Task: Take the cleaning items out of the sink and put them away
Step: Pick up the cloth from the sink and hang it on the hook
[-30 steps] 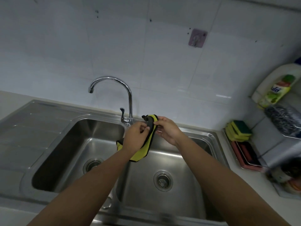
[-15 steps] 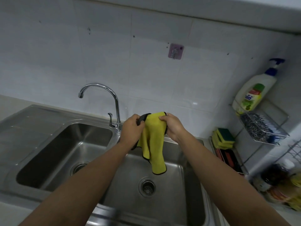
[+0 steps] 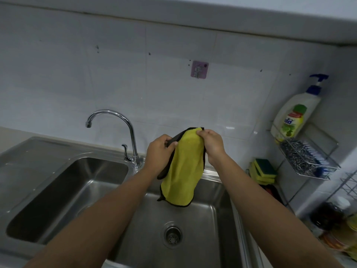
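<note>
Yellow cloth (image 3: 182, 171), black-edged, hangs in the air above the right basin of a double steel sink (image 3: 216, 219), held up by its top edge between both hands. The left hand (image 3: 158, 151) has its fingers curled round the dark upper left corner of the cloth, thumb on top. The right hand (image 3: 211, 145) pinches the upper right corner, fingers bent over the edge. The cloth falls in a loose fold between the forearms; its lower hem is clear of the basin floor and sits above the drain strainer (image 3: 172, 234) as the head view shows it. The chrome faucet (image 3: 123, 122) stands at the back rim between the two basins, just left of the left hand, spout turned toward the left basin (image 3: 77, 186). A small adhesive hook (image 3: 200, 69) is fixed to the white tiled wall above the hands. To the right, a pump bottle (image 3: 293, 117) of dish liquid stands in a wire rack (image 3: 328, 168) on the side wall, with steel wool (image 3: 295, 157) in the same rack. Below it, yellow-and-green sponges (image 3: 263, 171) are stacked on the table beside the sink.
</note>
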